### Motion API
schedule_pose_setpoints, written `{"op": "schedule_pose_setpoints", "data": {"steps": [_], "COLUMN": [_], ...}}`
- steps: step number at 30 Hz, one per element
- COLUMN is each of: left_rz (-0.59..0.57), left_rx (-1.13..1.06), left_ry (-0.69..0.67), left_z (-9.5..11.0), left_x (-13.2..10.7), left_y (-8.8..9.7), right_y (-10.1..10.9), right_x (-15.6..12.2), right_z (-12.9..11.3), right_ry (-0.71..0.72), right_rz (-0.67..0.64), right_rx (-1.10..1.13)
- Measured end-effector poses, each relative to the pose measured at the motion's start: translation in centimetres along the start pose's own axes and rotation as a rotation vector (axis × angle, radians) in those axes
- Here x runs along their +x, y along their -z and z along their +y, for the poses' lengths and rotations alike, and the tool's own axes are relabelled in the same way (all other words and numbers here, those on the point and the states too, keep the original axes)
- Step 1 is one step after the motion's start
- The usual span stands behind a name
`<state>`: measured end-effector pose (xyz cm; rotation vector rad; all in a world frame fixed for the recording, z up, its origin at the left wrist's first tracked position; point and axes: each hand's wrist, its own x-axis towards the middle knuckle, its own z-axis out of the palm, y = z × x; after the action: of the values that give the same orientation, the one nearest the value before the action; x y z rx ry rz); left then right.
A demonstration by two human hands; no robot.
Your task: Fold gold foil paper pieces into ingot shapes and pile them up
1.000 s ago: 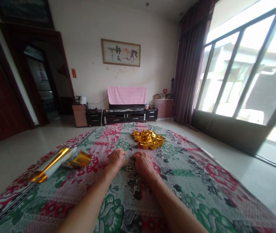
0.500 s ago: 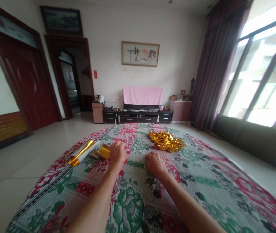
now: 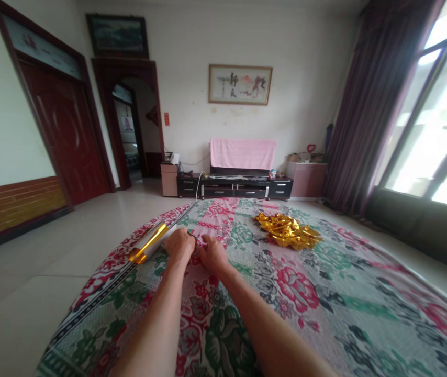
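Over the floral tablecloth [image 3: 263, 293], my left hand [image 3: 180, 245] and my right hand [image 3: 212, 254] are close together, left of the middle. My left hand is beside a gold foil roll [image 3: 148, 244] with a white outer side, lying slanted near the cloth's left border. Its fingers curl down, and what they hold is hidden behind the hand. A small dark shape shows between the two hands, too small to name. My right hand has its fingers bent inward toward the left one; whatever they grip does not show. To the right lies a heap of crumpled gold foil [image 3: 288, 231].
The rounded table edge curves round both sides. Beyond it stand a black low cabinet [image 3: 218, 191] with a pink cloth [image 3: 243, 153] draped above it, and a cupboard [image 3: 306, 180]. Purple curtains [image 3: 359, 115] hang at the right by a window; a red door [image 3: 60, 125] is left.
My right hand has moved left to meet my left hand. My left hand now covers the spot where small gold foil pieces showed. The view has turned slightly left.
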<state>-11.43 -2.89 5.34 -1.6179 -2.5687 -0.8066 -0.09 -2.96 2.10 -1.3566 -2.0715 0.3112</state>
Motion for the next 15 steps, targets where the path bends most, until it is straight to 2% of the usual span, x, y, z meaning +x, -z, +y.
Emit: {"op": "schedule_pose_setpoints", "data": {"steps": [3, 10, 15], "left_rz": [-0.067, -0.03, -0.047], "left_rx": [-0.03, -0.069, -0.085], "left_ry": [0.061, 0.09, 0.113], "left_z": [-0.4, -0.3, 0.0], "left_x": [0.0, 0.0, -0.1], "left_y": [-0.7, -1.1, -0.6], "right_y": [-0.9, -1.3, -1.3], "right_x": [0.4, 0.8, 0.7], "right_z": [-0.6, -1.7, -1.4], "right_ry": [-0.036, -0.185, -0.15], "right_rz": [0.001, 0.05, 0.076], "right_rx": [-0.068, -0.109, -0.138]}}
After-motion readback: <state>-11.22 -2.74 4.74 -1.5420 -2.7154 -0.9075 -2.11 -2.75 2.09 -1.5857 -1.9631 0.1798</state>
